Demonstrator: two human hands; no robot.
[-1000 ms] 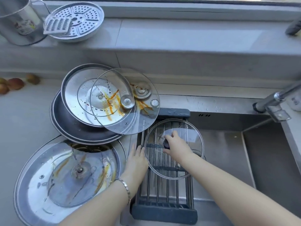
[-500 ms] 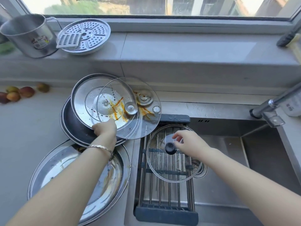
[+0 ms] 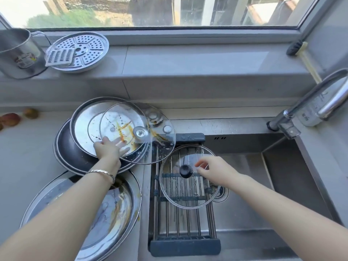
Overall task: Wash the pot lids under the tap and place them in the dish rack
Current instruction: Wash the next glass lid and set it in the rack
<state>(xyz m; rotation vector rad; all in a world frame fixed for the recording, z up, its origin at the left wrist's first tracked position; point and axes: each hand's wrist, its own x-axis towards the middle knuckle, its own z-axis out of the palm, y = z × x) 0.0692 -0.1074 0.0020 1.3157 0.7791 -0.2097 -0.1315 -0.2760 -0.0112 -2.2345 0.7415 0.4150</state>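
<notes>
A clean glass lid (image 3: 188,196) with a black knob lies flat on the dish rack (image 3: 184,243) that spans the sink. My right hand (image 3: 212,170) hovers just right of the knob with relaxed fingers, holding nothing. A larger glass lid (image 3: 131,117) streaked with orange sauce lies over an upturned steel lid (image 3: 82,125) and a dark pan (image 3: 64,147) on the counter. My left hand (image 3: 109,149) grips its near-left edge, fingers showing through the glass. A big stained steel lid (image 3: 116,206) lies at lower left, partly under my left forearm.
The tap (image 3: 308,104) curves in from the right over the steel sink (image 3: 244,185). On the window sill stand a metal mug (image 3: 17,51), a perforated steamer plate (image 3: 84,49) with a small grater, and a brush (image 3: 295,47). Fruit (image 3: 11,118) lies at far left.
My right hand let go of the clean lid's knob and drew slightly right. My left hand moved from the rack's left edge up to the stained glass lid and took its edge.
</notes>
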